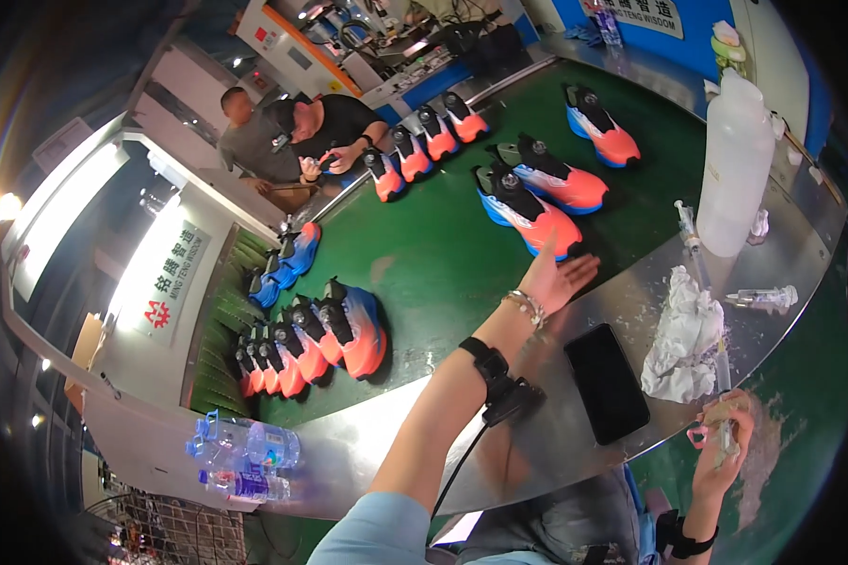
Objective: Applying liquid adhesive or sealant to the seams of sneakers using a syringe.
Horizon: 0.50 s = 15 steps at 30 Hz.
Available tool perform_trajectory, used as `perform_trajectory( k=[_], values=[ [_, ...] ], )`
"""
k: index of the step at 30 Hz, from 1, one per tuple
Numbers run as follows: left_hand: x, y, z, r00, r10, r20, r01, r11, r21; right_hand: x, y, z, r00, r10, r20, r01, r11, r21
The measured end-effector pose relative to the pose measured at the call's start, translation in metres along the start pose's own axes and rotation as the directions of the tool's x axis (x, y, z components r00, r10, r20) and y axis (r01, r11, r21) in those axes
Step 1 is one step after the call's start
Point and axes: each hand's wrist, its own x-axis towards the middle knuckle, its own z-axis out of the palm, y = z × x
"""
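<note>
Left hand stretched out flat, fingers spread wide, gripping nothing, reaching toward the near shoe just beyond the fingertips. Right hand low by the table edge, closed around a syringe with its pink grips between the fingers.

Judging by the layout, somewhere mid-run: plenty of shoes lined up, none in hand at present. Just past the near shoe, a second one; farther out, a third and a row of four. Off to the left of the left hand, a packed cluster and a blue pair. Whether any have been treated cannot be told from here.

Between the two hands: a black phone lying flat, a crumpled white rag, two spare syringes, and a tall white bottle standing upright.

Curved table with a bare metal rim, smeared white near the rag, and a green belt inside it. Water bottles far left on the rim. Across the belt, two people bent over something small. Factory room with machinery behind, blue panels, bright lamps at left.
</note>
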Motion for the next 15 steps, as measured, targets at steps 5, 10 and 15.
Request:
perform_trajectory(
  k=[5, 10, 15],
  values=[
    [0.041, -0.008, 0.032, 0.811, 0.331, -0.482, -0.412, 0.908, -0.071, -0.004, -0.006, -0.004, 0.997, -0.066, 0.038, 0.064, 0.997, 0.043],
    [0.031, 0.016, -0.037, 0.700, 0.424, -0.575, -0.412, 0.897, 0.160, -0.002, -0.026, -0.002, 0.996, -0.061, 0.066, 0.060, 0.998, 0.008],
    [-0.123, 0.038, -0.096, 0.853, 0.390, -0.347, -0.371, 0.921, 0.123, 0.003, -0.036, 0.008, 0.983, -0.045, 0.176, 0.035, 0.997, 0.062]
  ],
)
